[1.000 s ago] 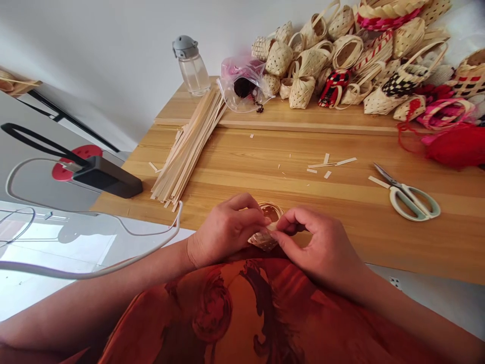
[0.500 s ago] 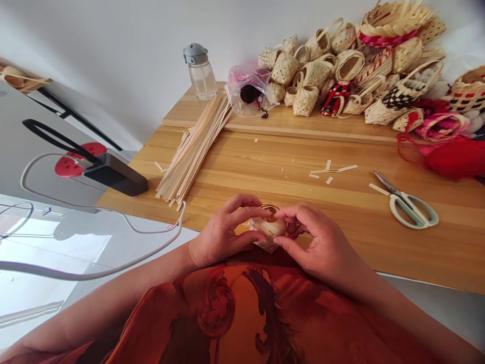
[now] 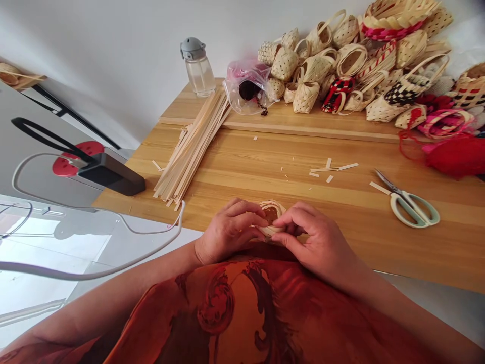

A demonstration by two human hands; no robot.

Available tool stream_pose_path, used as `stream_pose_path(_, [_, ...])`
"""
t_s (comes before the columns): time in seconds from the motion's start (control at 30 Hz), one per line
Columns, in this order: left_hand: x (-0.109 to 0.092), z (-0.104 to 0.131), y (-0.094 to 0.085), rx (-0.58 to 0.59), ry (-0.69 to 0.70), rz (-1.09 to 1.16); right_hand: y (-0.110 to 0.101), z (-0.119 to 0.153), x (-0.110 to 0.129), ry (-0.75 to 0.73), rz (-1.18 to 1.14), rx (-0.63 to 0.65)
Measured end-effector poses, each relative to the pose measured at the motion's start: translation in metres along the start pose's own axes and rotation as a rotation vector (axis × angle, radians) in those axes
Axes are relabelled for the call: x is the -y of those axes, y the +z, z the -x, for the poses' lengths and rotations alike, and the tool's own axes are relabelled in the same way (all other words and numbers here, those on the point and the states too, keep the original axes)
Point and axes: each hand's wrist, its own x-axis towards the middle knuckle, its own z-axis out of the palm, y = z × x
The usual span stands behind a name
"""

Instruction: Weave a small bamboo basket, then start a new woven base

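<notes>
A small woven basket (image 3: pixel 273 206) of pale strips sits between my two hands, close to my body at the table's near edge. Its round opening faces up towards me, and its lower part is hidden. My left hand (image 3: pixel 235 223) grips the left side of the rim, fingers curled over it and thumb below. From the right, my right hand (image 3: pixel 312 230) pinches the near rim between thumb and forefinger. The fingertips of both hands lie close together on that near edge.
A bundle of pale strips (image 3: pixel 191 151) lies left, beside a black power bank (image 3: pixel 113 174). Strip offcuts (image 3: pixel 329 169) and scissors (image 3: pixel 413 205) lie right. Along the back stand a bottle (image 3: pixel 199 71), a plastic bag (image 3: pixel 248 93) and many piled woven baskets (image 3: pixel 314 71).
The basket has tipped, so its opening now shows more and its woven side less. My left fingers have drawn in closer to the rim. The view has shifted slightly.
</notes>
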Motion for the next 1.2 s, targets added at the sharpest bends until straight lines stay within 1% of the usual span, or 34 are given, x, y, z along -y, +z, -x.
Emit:
stream_pose_path(0.1, [0.002, 0.000, 0.002, 0.007, -0.001, 0.007, -0.001, 0.001, -0.002, 0.022, -0.042, -0.014])
stream_pose_path(0.17, [0.003, 0.000, 0.003, 0.014, -0.008, 0.039, -0.003, 0.002, -0.006, 0.044, -0.074, -0.047])
stream_pose_path(0.23, [0.005, -0.002, 0.003, 0.022, -0.035, 0.091, -0.004, 0.003, -0.011, 0.101, -0.108, -0.103])
stream_pose_path(0.33, [0.008, -0.005, 0.003, -0.012, -0.105, 0.175, -0.004, 0.004, -0.022, 0.213, -0.172, -0.197])
stream_pose_path(0.4, [0.009, -0.007, 0.004, -0.009, -0.139, 0.193, -0.002, 0.005, -0.028, 0.260, -0.200, -0.218])
stream_pose_path(0.43, [0.010, -0.008, 0.006, 0.010, -0.147, 0.193, -0.001, 0.005, -0.030, 0.275, -0.217, -0.207])
stream_pose_path(0.53, [0.010, -0.011, 0.012, 0.069, -0.143, 0.195, 0.004, 0.006, -0.033, 0.314, -0.306, -0.122])
stream_pose_path(0.67, [0.011, -0.013, 0.023, 0.092, -0.133, 0.205, 0.010, 0.004, -0.031, 0.334, -0.462, 0.027])
stream_pose_path(0.73, [0.011, -0.013, 0.026, 0.099, -0.120, 0.198, 0.013, 0.003, -0.030, 0.325, -0.483, 0.072])
stream_pose_path(0.9, [0.012, -0.010, 0.030, 0.109, -0.098, 0.130, 0.019, 0.003, -0.033, 0.381, -0.436, 0.107])
stream_pose_path(1.03, [0.010, -0.006, 0.031, 0.084, -0.081, 0.091, 0.023, 0.006, -0.036, 0.354, -0.434, 0.124])
stream_pose_path(1.13, [0.010, -0.004, 0.033, 0.050, -0.094, 0.112, 0.025, 0.007, -0.035, 0.340, -0.450, 0.100])
stream_pose_path(1.2, [0.009, -0.002, 0.035, 0.014, -0.110, 0.148, 0.025, 0.008, -0.034, 0.349, -0.511, 0.069])
